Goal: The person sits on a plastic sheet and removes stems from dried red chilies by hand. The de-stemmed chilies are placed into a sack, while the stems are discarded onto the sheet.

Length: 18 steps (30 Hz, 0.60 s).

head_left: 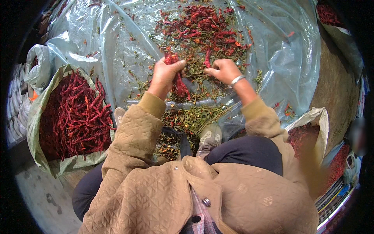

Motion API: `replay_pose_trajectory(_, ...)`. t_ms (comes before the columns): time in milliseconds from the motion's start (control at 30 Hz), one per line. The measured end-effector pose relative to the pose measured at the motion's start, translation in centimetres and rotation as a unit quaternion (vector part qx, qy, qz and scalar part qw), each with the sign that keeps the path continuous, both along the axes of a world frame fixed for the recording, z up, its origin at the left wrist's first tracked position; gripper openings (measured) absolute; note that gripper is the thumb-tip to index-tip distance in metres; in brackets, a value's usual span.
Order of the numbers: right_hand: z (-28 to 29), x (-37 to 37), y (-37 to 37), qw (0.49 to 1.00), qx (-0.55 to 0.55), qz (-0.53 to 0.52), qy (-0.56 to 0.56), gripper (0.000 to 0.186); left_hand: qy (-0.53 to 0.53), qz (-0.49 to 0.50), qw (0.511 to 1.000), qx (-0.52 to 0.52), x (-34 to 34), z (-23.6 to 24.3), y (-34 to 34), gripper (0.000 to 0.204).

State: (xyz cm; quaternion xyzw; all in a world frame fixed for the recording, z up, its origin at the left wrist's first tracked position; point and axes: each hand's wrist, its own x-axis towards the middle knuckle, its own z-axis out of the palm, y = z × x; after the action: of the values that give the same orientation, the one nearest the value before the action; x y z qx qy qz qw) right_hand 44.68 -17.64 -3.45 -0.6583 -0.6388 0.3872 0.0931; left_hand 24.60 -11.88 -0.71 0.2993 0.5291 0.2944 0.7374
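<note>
My left hand [163, 77] is closed around a bunch of dried red chili peppers [181, 89], which stick out above the fingers and hang below them. To its right, my right hand [225, 71] pinches one dried red chili pepper [207, 59] between thumb and fingers. A bracelet circles that wrist. Just beyond both hands lies a loose heap of red chilies [198, 31] mixed with stems. Under and between the hands, dry greenish stems and bits [200, 72] are scattered over a clear plastic sheet [282, 54]. The inner fingers of the left hand are partly hidden.
At my left stands an open pale sack [35, 117] filled with red chilies [76, 117]. Another open sack [324, 121] with red contents is at my right. Cut stems [194, 119] pile up near my shoe [212, 134]. A further sack [343, 37] sits at far right.
</note>
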Motion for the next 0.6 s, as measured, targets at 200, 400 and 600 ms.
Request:
replay_pose_trajectory(200, 0.4, -1.7, 0.1, 0.996, 0.056, -0.070, -0.025, 0.024, -0.033, 0.013, 0.997, -0.065, 1.4, -0.5, -1.7, 0.016)
replay_pose_trajectory(400, 0.4, 0.3, 1.3, 0.969, 0.083, -0.023, 0.230, 0.013, -0.011, -0.019, 0.999, -0.039, 2.1, 1.0, -1.5, 0.017)
replay_pose_trajectory(600, -5.6, 8.9, 4.8, 0.960, 0.217, -0.112, -0.134, 0.025, -0.104, -0.014, 0.990, -0.098, 0.9, 0.1, -0.5, 0.009)
